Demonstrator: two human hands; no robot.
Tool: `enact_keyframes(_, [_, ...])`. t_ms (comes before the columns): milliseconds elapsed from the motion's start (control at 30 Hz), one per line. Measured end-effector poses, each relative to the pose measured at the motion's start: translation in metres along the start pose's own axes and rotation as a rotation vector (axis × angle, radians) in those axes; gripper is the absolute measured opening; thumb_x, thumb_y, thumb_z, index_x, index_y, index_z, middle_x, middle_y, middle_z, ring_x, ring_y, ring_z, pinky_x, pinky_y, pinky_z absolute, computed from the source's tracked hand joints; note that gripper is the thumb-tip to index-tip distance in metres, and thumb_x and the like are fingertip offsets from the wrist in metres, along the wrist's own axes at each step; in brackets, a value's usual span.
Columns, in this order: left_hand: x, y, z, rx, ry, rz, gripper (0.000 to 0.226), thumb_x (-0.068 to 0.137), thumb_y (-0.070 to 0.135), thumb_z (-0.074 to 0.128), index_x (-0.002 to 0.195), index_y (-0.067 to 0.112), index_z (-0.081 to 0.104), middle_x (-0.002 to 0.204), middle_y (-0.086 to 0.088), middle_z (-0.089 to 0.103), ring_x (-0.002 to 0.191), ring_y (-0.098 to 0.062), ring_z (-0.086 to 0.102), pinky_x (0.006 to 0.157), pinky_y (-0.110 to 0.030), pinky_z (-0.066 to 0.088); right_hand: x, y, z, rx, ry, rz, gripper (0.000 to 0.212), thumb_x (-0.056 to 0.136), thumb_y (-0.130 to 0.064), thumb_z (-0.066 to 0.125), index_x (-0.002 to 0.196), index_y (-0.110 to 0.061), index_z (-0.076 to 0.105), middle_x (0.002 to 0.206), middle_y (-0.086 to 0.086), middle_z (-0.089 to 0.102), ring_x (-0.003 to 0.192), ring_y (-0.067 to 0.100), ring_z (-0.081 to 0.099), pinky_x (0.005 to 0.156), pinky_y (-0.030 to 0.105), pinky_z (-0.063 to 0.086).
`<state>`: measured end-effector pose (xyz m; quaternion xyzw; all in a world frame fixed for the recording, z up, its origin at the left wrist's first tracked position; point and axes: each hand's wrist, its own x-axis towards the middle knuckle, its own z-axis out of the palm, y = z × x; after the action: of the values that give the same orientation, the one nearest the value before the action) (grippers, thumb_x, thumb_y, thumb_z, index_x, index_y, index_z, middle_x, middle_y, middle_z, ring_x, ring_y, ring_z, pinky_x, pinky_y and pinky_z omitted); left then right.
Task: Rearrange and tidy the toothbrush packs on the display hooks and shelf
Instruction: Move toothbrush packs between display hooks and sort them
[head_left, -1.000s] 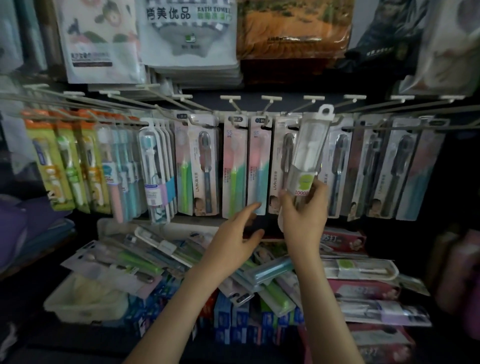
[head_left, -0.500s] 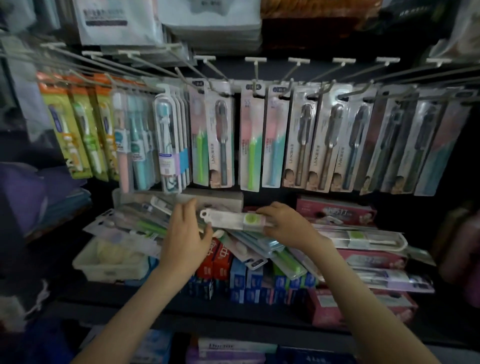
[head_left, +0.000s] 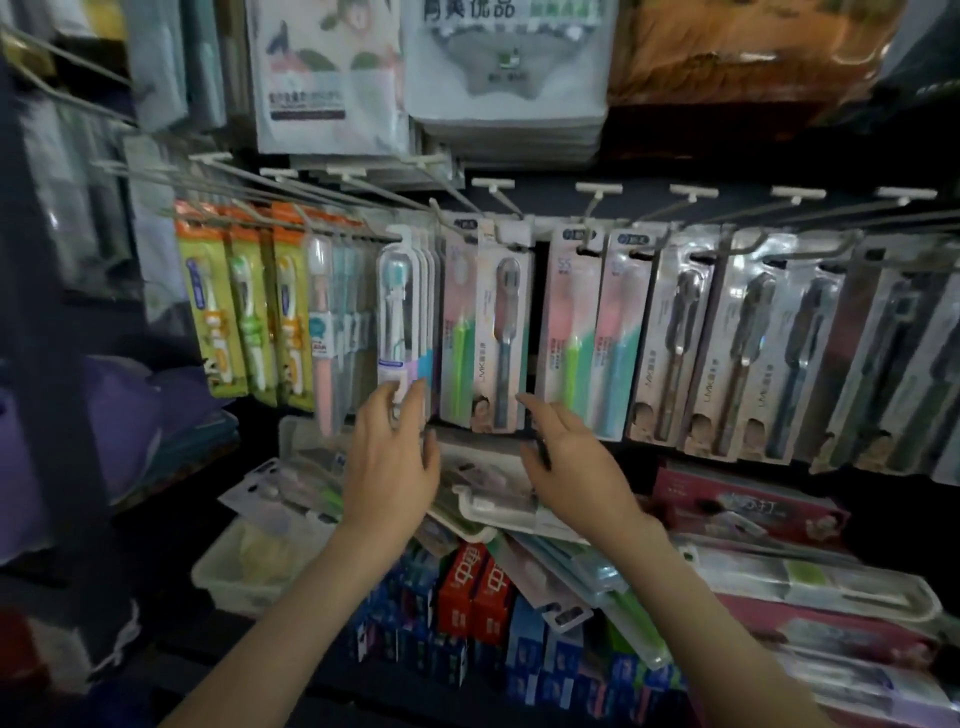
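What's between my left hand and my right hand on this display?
In the head view, pale toothbrush packs lying in a pile fill the gap between left hand and right hand; a hanging grey-brush pack ends just above.

Toothbrush packs are hanging upright in a row on display hooks across frame middle; more packs are lying jumbled flat on the shelf at lower center.

A dark back panel is being lit dimly. Bagged towels are being displayed above, and folded purple cloth is being kept on a side shelf at the left.
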<state>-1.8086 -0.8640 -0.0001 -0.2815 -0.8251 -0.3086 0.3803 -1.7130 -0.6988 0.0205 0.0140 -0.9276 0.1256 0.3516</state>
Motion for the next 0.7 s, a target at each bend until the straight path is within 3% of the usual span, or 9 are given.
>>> enact_keyframes(100, [0.028, -0.003, 0.002, -0.033, 0.045, -0.065, 0.068, 0.083, 0.008, 0.066, 0.141, 0.014, 0.031, 0.131, -0.02, 0.041, 0.112, -0.037, 0.048, 0.082, -0.045, 0.049, 0.032, -0.022, 0.02, 0.044, 0.169, -0.055, 0.056, 0.094, -0.012, 0.051, 0.146, -0.013, 0.029, 0.128, 0.009, 0.05, 0.108, 0.024, 0.052, 0.085, 0.033, 0.048])
enact_keyframes(167, [0.043, -0.004, 0.006, -0.061, 0.027, -0.145, 0.075, 0.085, 0.01, 0.064, 0.147, 0.013, 0.02, 0.139, -0.022, 0.034, 0.118, -0.038, 0.044, 0.085, -0.046, 0.048, 0.051, -0.032, 0.032, 0.054, 0.219, -0.041, 0.06, 0.091, -0.008, 0.051, 0.146, -0.011, 0.026, 0.13, 0.011, 0.048, 0.113, 0.025, 0.05, 0.087, 0.034, 0.048])
enact_keyframes(300, [0.055, -0.006, 0.015, -0.047, 0.061, -0.179, 0.074, 0.089, 0.007, 0.059, 0.148, 0.009, 0.015, 0.144, -0.023, 0.029, 0.123, -0.039, 0.041, 0.085, -0.045, 0.049, 0.08, -0.039, 0.049, -0.062, 0.338, 0.063, 0.067, 0.087, -0.013, 0.059, 0.144, -0.004, 0.027, 0.127, 0.015, 0.05, 0.109, 0.028, 0.052, 0.076, 0.035, 0.053])
enact_keyframes(467, [0.058, -0.008, 0.018, -0.006, 0.138, -0.109, 0.088, 0.077, -0.006, 0.068, 0.142, 0.019, 0.013, 0.134, -0.028, 0.045, 0.112, -0.043, 0.051, 0.081, -0.046, 0.05, 0.103, -0.043, 0.056, -0.14, 0.352, 0.218, 0.077, 0.082, -0.014, 0.064, 0.146, -0.002, 0.023, 0.123, 0.016, 0.05, 0.105, 0.031, 0.053, 0.08, 0.037, 0.053])
enact_keyframes(567, [0.058, -0.01, 0.017, 0.037, 0.157, -0.085, 0.094, 0.068, -0.011, 0.074, 0.142, 0.01, 0.019, 0.127, -0.029, 0.05, 0.105, -0.044, 0.056, 0.075, -0.045, 0.054, 0.107, -0.047, 0.057, -0.134, 0.279, 0.249, 0.078, 0.09, -0.014, 0.054, 0.149, -0.004, 0.004, 0.134, 0.013, 0.043, 0.114, 0.026, 0.048, 0.083, 0.033, 0.05])
enact_keyframes(700, [0.056, -0.014, 0.013, 0.084, 0.121, -0.065, 0.092, 0.07, -0.005, 0.076, 0.144, 0.005, 0.022, 0.131, -0.027, 0.048, 0.108, -0.041, 0.056, 0.073, -0.042, 0.055, 0.107, -0.05, 0.062, -0.104, 0.226, 0.257, 0.08, 0.097, -0.029, 0.046, 0.149, -0.008, -0.01, 0.152, 0.01, 0.026, 0.115, 0.023, 0.051, 0.072, 0.031, 0.05])
